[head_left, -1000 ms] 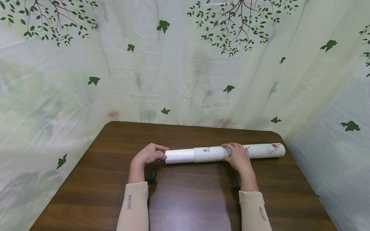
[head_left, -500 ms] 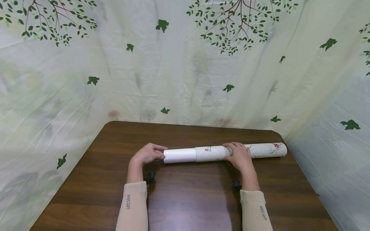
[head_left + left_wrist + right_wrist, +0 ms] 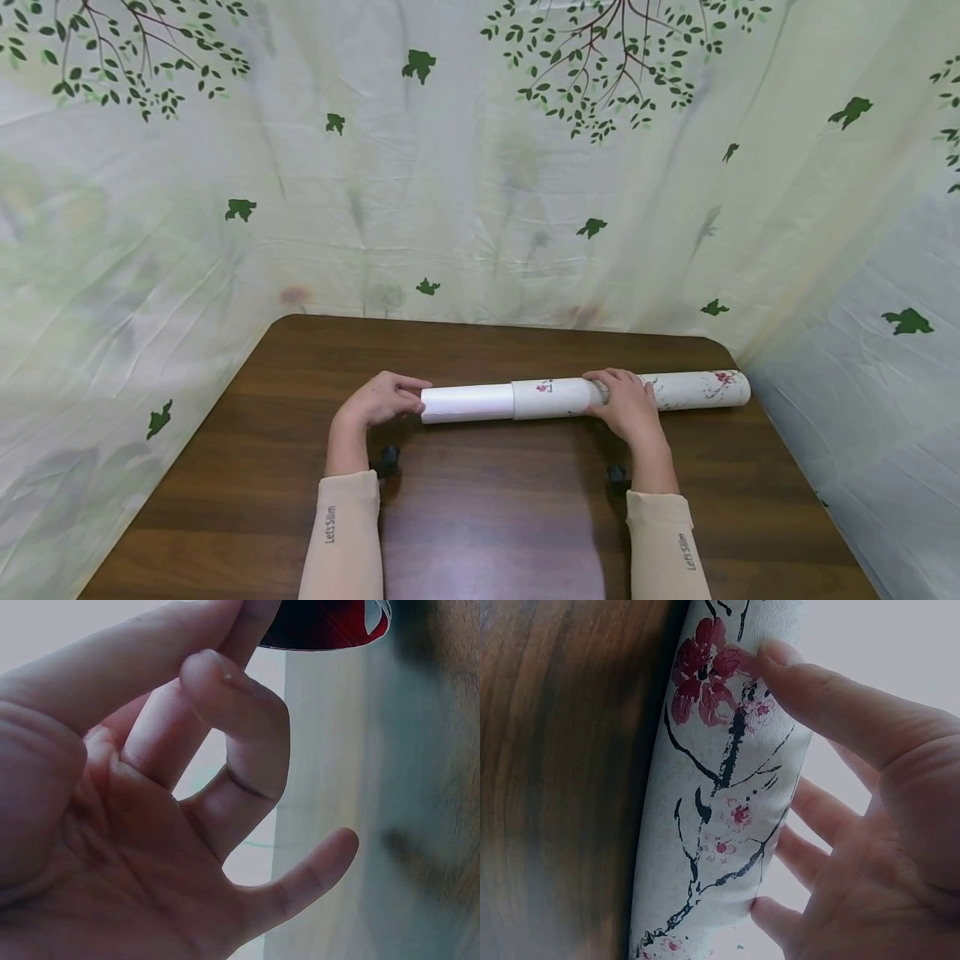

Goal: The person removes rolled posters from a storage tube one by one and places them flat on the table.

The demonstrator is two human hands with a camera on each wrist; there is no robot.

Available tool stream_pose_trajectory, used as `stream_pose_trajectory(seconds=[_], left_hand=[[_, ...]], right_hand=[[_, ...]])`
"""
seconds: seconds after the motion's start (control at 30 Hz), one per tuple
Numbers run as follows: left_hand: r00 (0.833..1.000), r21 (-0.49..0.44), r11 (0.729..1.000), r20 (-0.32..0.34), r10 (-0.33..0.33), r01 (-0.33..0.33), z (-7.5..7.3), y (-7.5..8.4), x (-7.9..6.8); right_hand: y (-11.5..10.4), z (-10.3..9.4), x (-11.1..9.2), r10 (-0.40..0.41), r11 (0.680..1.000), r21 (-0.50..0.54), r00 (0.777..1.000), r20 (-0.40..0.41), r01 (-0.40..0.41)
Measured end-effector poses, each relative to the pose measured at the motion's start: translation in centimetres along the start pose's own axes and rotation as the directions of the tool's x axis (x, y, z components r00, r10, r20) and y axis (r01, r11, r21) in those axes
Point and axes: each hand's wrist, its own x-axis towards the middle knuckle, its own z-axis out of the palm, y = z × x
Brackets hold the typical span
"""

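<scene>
A long white tube (image 3: 697, 391) printed with red blossoms and dark branches lies across the far part of the table. From its left end sticks out a narrower plain white roll (image 3: 468, 403). In the left wrist view, the roll's open end (image 3: 330, 626) shows a dark red inside. My left hand (image 3: 380, 399) pinches this end between thumb and fingertips, its little finger held away. Round the tube's middle, my right hand (image 3: 627, 408) holds it from above. The right wrist view has the thumb on the printed surface (image 3: 712, 810), the other fingers partly behind the tube.
Beneath lies a brown wooden table (image 3: 487, 517) with rounded far corners. A pale curtain (image 3: 480, 183) with green leaf prints hangs behind and at both sides. Small dark wrist cameras (image 3: 388, 461) sit at the inner sides of the wrists.
My left hand has drifted left with the roll's end, while the right hand and tube have shifted slightly right. A longer stretch of the plain roll now shows.
</scene>
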Motion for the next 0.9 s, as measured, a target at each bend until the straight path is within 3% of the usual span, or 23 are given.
stream_pose_trajectory(seconds=[0.9], left_hand=[[0.999,0.021,1.000,-0.029,-0.017,0.018,-1.6,-1.2,-1.3]], right_hand=[[0.9,-0.4,0.0,0.032,0.999,0.018,0.999,0.017,-0.032]])
